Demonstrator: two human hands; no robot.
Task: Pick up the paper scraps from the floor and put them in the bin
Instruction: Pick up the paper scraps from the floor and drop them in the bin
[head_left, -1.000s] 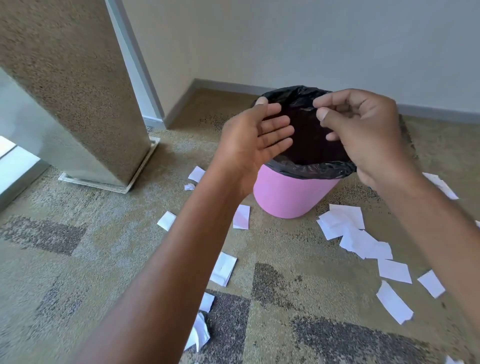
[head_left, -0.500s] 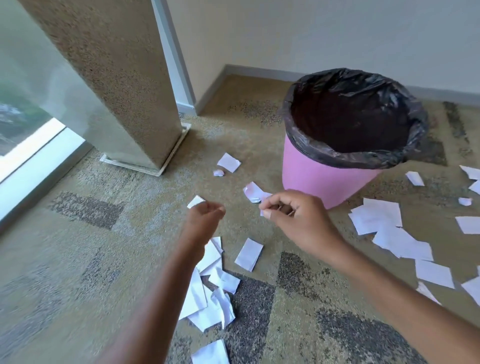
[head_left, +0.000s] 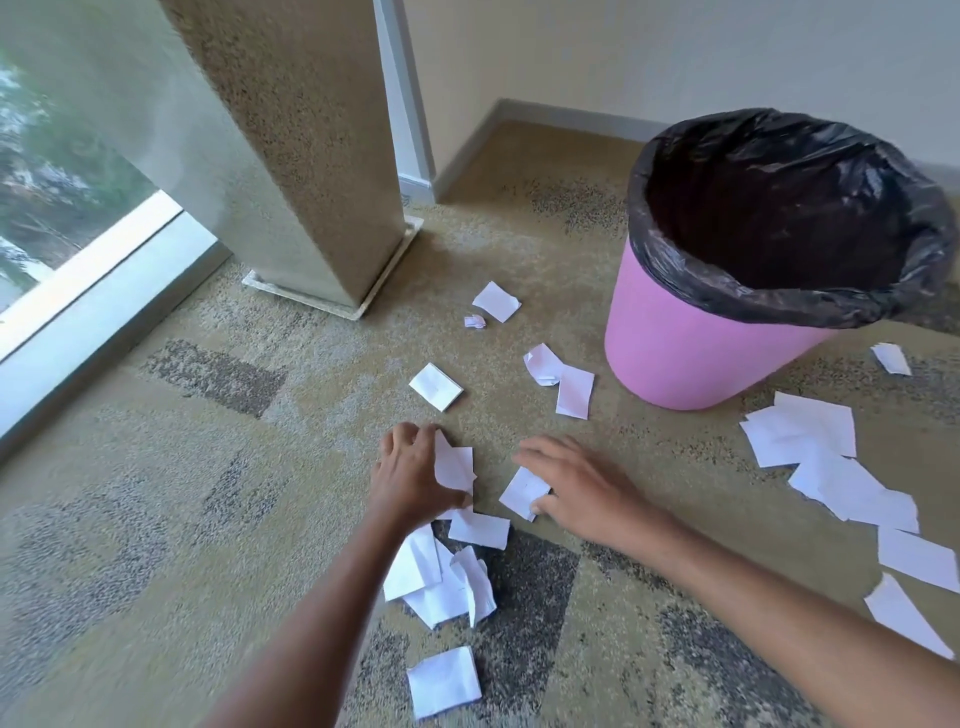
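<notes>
The pink bin (head_left: 675, 358) with a black liner (head_left: 670, 260) stands on the carpet at the upper right. White paper scraps lie scattered around it. My left hand (head_left: 410, 478) is down on the floor, fingers and thumb curled round one paper scrap (head_left: 454, 465). My right hand (head_left: 576, 491) lies spread on the carpet beside it, its thumb touching another scrap (head_left: 523, 492) that sits between thumb and forefinger. A heap of scraps (head_left: 441, 577) lies just under my left wrist, and a single scrap (head_left: 444, 682) lies nearer to me.
A speckled pillar (head_left: 291, 156) on a white base rises at the upper left, next to a floor-level window (head_left: 78, 228). The wall and skirting run behind the bin. More scraps (head_left: 800, 436) lie to the bin's right, and others (head_left: 435, 387) lie between pillar and bin.
Both hands came down from over the bin's mouth to the floor. The left hand closed round a scrap and the right spread out over another. The view tilted down and left.
</notes>
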